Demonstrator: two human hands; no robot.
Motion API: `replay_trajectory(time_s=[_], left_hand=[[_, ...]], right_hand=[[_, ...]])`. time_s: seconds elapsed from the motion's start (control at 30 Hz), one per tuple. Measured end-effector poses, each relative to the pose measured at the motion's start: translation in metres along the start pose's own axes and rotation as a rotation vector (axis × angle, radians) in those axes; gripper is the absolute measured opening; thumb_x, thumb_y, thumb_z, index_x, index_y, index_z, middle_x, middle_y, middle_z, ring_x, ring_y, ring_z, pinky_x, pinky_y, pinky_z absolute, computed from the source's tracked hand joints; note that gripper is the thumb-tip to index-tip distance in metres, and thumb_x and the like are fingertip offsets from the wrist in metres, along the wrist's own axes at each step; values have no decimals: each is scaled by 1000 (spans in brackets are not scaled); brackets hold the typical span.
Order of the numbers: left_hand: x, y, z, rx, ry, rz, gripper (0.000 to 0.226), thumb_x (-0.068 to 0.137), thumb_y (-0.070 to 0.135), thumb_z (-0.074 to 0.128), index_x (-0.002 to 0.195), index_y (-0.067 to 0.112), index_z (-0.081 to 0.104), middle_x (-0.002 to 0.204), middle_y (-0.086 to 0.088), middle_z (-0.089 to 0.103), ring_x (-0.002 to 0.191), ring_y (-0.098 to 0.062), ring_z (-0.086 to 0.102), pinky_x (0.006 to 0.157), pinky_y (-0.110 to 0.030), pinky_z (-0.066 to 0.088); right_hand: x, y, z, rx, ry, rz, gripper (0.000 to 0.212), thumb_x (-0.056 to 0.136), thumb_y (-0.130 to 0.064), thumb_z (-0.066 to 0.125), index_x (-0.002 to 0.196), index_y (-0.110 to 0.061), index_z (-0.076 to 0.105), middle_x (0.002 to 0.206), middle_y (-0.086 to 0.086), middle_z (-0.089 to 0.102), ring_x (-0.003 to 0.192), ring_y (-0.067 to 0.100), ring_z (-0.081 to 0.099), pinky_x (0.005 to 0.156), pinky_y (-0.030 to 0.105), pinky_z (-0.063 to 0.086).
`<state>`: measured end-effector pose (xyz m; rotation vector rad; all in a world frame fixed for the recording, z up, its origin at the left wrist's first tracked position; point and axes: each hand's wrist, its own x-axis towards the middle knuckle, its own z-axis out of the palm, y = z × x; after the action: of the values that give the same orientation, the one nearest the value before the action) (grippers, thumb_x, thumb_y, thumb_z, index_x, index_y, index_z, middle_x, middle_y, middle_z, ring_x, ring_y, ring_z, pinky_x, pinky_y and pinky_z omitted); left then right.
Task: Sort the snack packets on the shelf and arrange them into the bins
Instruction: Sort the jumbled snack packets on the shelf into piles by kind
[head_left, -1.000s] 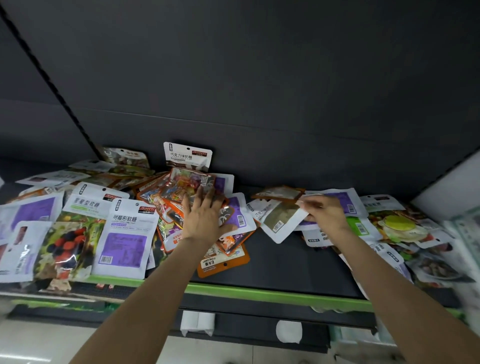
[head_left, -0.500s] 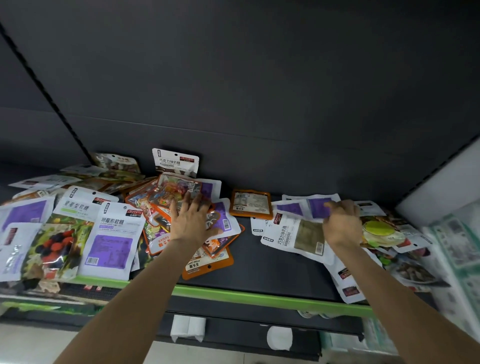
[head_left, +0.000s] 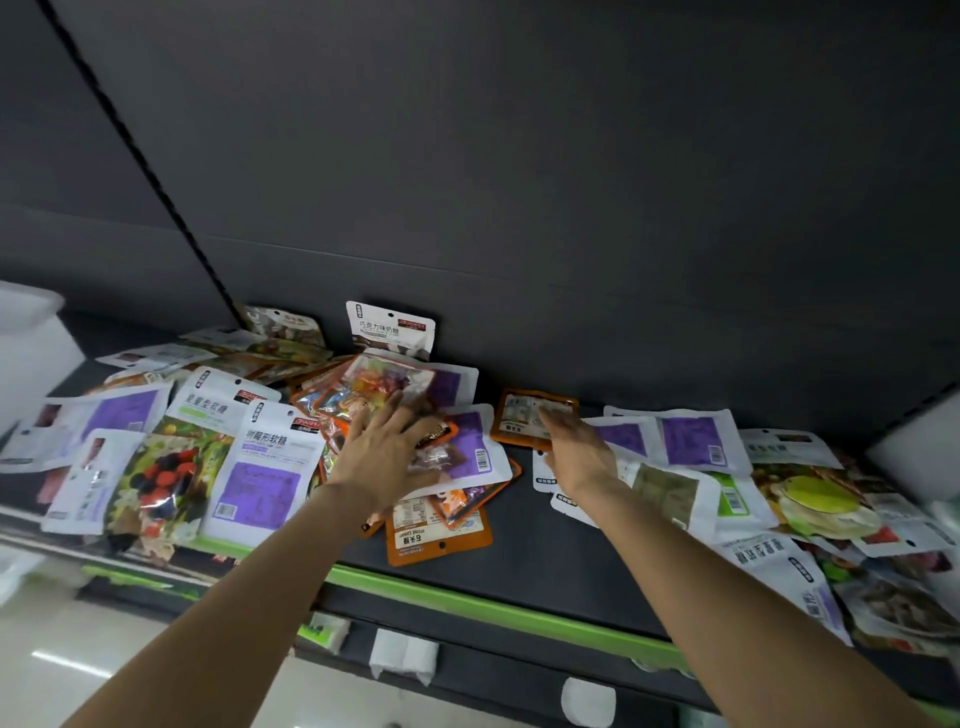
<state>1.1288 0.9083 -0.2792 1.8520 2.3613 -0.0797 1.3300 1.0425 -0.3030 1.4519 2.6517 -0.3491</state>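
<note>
Orange packet (head_left: 532, 418) at shelf (head_left: 540, 561) back: right hand (head_left: 576, 457) has shifted left onto it, fingers straight, no grip yet. Left hand (head_left: 382, 457) still flat on pile (head_left: 395, 395). Sorting barely started.

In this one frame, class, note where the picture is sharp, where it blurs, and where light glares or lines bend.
Head view: the upright white packet at the back reads sharp; packets at the far right edge smear; glare streaks the floor; the green shelf edge tilts and the upright bows, a wide-angle effect.
</note>
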Motion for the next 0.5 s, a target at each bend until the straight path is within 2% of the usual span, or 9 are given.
replay_trajectory(time_s=[0.07, 0.17, 0.23, 0.3, 0.33, 0.4, 0.47, 0.5], left_hand=[[0, -8, -5, -27, 11, -35, 85, 78, 77, 41, 148, 36, 17, 159, 5, 5, 147, -20, -2, 117, -45, 4], [0, -21, -7, -77, -11, -63, 108, 56, 91, 22, 149, 36, 15, 160, 4, 5, 147, -19, 1, 117, -44, 4], [-2, -26, -6, -130, -31, -58, 106, 62, 91, 30, 149, 33, 17, 159, 2, 13, 147, -18, 6, 117, -44, 5], [-3, -30, -8, -296, -12, -79, 94, 76, 75, 45, 151, 26, 16, 154, -5, 29, 143, -24, 21, 117, -43, 14], [-2, -34, -10, -438, 20, -96, 90, 81, 67, 49, 151, 24, 13, 148, -9, 38, 138, -28, 32, 114, -42, 24], [1, -40, -16, -711, 141, -124, 76, 91, 52, 48, 151, 21, 14, 139, -12, 49, 122, -32, 51, 103, -39, 41], [2, -46, -25, -882, 335, -188, 56, 99, 28, 43, 149, 16, 22, 139, -13, 49, 122, -31, 51, 99, -34, 41], [2, -47, -28, -883, 434, -209, 52, 98, 16, 39, 147, 14, 26, 142, -13, 45, 127, -30, 45, 103, -32, 35]], right_hand=[[4, -3, 0, -7, 33, 20, 51, 96, -9, 47, 145, -18, 33, 141, 9, 43, 126, 26, 45, 99, 34, 41], [1, -11, -6, -53, 123, 105, 31, 98, -5, 36, 125, -9, 51, 121, 12, 57, 111, 28, 54, 87, 34, 44], [-1, -18, -13, 37, 225, 183, 27, 100, -11, 34, 118, -8, 55, 111, 13, 62, 104, 29, 57, 77, 34, 41], [-7, -37, -26, 110, 327, 219, 27, 100, -13, 36, 114, -8, 57, 103, 15, 66, 96, 32, 59, 68, 33, 36], [-9, -50, -31, 106, 373, 209, 27, 100, -13, 36, 117, -9, 58, 101, 15, 67, 94, 33, 61, 66, 33, 36], [-10, -77, -39, 52, 422, 119, 30, 101, -17, 35, 123, -14, 56, 100, 13, 68, 92, 32, 63, 65, 33, 39], [-8, -99, -37, 134, 312, -105, 32, 102, -29, 37, 127, -23, 56, 104, 6, 68, 91, 25, 64, 66, 29, 45], [-7, -106, -32, 236, 169, -222, 33, 99, -35, 41, 128, -30, 56, 111, 0, 67, 96, 20, 63, 71, 30, 49]])
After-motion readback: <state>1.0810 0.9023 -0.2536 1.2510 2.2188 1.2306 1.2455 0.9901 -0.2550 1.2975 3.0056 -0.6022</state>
